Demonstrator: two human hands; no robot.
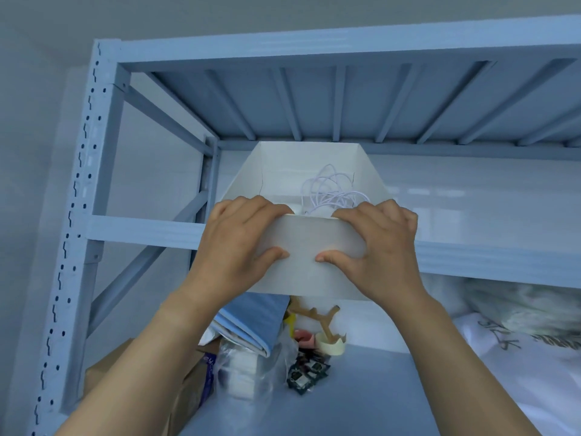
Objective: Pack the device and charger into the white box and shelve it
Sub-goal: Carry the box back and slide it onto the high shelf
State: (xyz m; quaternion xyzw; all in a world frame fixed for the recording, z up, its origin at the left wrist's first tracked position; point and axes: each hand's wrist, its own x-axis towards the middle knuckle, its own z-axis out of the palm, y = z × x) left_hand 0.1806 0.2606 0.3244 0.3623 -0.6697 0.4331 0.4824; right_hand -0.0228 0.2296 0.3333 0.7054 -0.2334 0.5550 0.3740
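Note:
The white box (pixel 306 272) is open-topped and held up in front of the upper shelf of a blue-grey metal rack (pixel 141 229). My left hand (pixel 239 243) grips its near wall at the left, fingers over the rim and thumb on the outside. My right hand (pixel 377 247) grips the same wall at the right in the same way. A coiled white charger cable (pixel 333 190) lies inside the box. The device is hidden behind the near wall and my fingers. The box's far end reaches over the shelf beam.
On the lower shelf sit a folded blue cloth (pixel 251 322), clear plastic bags (pixel 248 366), small black packets (pixel 306 371), a tape roll (pixel 330 343), a cardboard box (pixel 185 388) at left and white fabric (pixel 518 357) at right. The rack's upright (pixel 91 196) stands left.

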